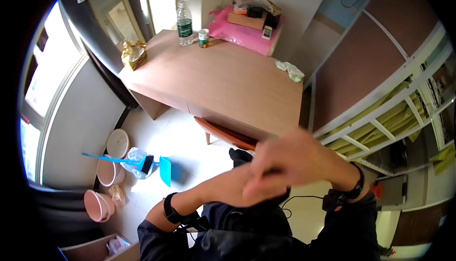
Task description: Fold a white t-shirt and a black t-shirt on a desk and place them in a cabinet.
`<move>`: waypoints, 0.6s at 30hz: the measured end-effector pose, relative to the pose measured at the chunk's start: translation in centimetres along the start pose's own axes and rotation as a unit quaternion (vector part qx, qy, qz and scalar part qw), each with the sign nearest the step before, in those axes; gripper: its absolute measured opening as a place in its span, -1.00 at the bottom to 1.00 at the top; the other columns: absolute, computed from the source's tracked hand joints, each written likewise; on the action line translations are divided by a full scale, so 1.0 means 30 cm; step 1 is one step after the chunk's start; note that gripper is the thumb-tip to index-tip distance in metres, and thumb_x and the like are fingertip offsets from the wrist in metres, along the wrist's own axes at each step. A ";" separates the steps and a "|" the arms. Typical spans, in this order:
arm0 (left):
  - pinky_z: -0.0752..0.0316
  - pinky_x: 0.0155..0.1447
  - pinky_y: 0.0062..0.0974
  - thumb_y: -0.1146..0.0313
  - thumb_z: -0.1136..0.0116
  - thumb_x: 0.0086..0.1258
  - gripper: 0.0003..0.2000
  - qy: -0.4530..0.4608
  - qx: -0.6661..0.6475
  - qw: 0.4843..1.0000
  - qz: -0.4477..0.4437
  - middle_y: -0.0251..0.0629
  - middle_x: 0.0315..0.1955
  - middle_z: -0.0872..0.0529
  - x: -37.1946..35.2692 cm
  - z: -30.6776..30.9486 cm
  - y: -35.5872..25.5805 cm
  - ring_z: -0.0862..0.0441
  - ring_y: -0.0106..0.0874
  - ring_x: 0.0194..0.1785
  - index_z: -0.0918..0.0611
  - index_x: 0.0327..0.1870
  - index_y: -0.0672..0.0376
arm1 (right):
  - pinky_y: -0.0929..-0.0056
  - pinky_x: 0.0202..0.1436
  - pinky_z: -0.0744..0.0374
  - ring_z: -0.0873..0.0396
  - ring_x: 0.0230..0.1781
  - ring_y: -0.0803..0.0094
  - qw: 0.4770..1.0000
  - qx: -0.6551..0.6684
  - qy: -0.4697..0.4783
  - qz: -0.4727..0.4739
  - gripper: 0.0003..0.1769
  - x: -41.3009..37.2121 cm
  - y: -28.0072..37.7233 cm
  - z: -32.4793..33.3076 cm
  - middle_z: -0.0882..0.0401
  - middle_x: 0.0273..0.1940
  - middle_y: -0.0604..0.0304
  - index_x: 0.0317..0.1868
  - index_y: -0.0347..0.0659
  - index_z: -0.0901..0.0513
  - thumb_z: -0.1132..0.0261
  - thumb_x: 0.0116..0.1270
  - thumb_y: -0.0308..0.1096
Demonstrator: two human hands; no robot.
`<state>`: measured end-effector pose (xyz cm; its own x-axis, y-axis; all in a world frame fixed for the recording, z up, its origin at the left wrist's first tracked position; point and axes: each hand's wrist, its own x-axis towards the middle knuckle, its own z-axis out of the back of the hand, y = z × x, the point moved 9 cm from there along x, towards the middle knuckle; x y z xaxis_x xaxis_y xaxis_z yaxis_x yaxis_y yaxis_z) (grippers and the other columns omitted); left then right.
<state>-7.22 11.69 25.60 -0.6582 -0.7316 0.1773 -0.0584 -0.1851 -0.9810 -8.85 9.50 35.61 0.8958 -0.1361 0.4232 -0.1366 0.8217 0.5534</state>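
Observation:
My right hand [290,159] crosses over my left hand [235,185] in front of my body. The two hands appear to touch or overlap. Motion smears the right hand, and its fingers cannot be made out. Most of the left hand's fingers are hidden behind it. No object shows in either hand. Black straps with small devices sit on both wrists, the left strap [172,208] and the right strap [356,182]. Just beyond the hands stand a brown wooden chair [223,134] and a wooden desk [213,80].
On the desk are a large plastic bottle [185,26], a paper cup [203,37], a gold tissue pack [134,54], a pink package [237,35] and a crumpled wrapper [289,71]. Pink bins [99,206] and a blue dustpan [165,170] are on the floor at left. A white bed frame [375,125] stands right.

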 end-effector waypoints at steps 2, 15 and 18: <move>-0.45 -0.01 -0.47 0.20 -0.09 0.48 -0.69 -0.171 -0.032 0.974 0.146 -0.16 -0.17 -0.66 -0.015 0.138 0.079 -0.52 -0.50 -0.13 -0.58 0.01 0.28 | 0.60 -0.50 -0.38 -0.39 -0.53 0.59 0.957 0.114 -0.210 -0.163 -0.74 -0.082 -0.181 0.056 -0.41 -0.41 0.32 -0.28 -0.16 -0.43 -0.39 0.29 -0.33; -0.28 0.43 -0.21 0.21 0.07 0.53 -0.59 -0.553 -0.157 0.809 -0.121 -0.09 0.16 -0.57 -0.097 0.793 -0.097 -0.48 -0.20 0.26 -0.46 0.24 0.33 | 0.23 0.01 -0.50 -0.55 -0.08 0.05 0.934 -0.012 -0.292 -0.203 -0.63 -0.130 -0.630 -0.041 -0.56 -0.14 -0.06 -0.07 -0.33 -0.53 -0.43 0.16 -0.39; -0.22 0.46 -0.24 0.17 0.18 0.57 -0.52 -0.569 -0.022 0.816 -0.103 -0.04 0.21 -0.51 -0.190 0.936 -0.172 -0.43 -0.20 0.31 -0.34 0.33 0.37 | 0.29 -0.02 -0.51 -0.58 -0.17 0.01 0.887 0.048 -0.383 -0.253 -0.82 -0.122 -0.707 0.051 -0.60 -0.23 -0.06 -0.09 -0.30 -0.56 -0.24 0.29 -0.50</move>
<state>17.90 -1.62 31.89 0.4901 -0.8282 0.2719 -0.1236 -0.3748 -0.9188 -9.88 -8.27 23.41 0.3077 -0.8406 0.4457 0.1333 0.5019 0.8546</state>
